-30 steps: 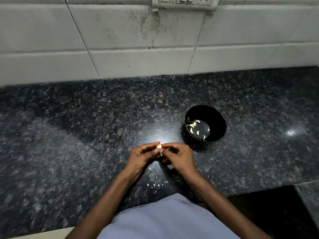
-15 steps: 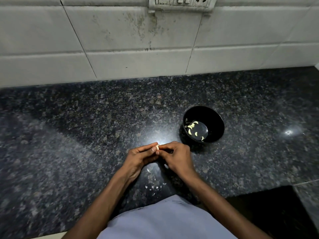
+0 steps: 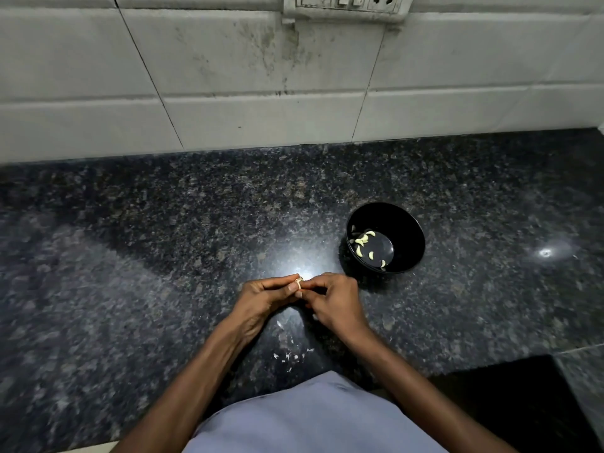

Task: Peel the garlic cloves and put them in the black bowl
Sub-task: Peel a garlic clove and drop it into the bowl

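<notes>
Head view shows our two hands meeting over the dark granite counter (image 3: 130, 289), fingertips together around one garlic clove (image 3: 298, 282). Our left hand (image 3: 261, 300) pinches it between thumb and forefinger, and our right hand (image 3: 333, 302) has its fingers curled in against the same clove from the other side. The clove is small and pale, mostly hidden by the fingertips; whether skin still clings to it we cannot tell.

At about two o'clock from our hands, near but apart from them, stands the black bowl (image 3: 408, 230). Inside lie several peeled cloves (image 3: 364, 240), pale yellow and curved, gathered toward the bowl's nine o'clock side, with a couple nearer six.

At six o'clock from our hands, white skin flakes (image 3: 289, 356) are scattered on the counter, close to our grey shirt (image 3: 310, 416). At twelve o'clock rises the white tiled wall (image 3: 228, 76) with a switch plate (image 3: 346, 3).

Compared with half a second ago, our hands sit in almost the same place, pinching the clove as before, and the bowl's contents look unchanged.
</notes>
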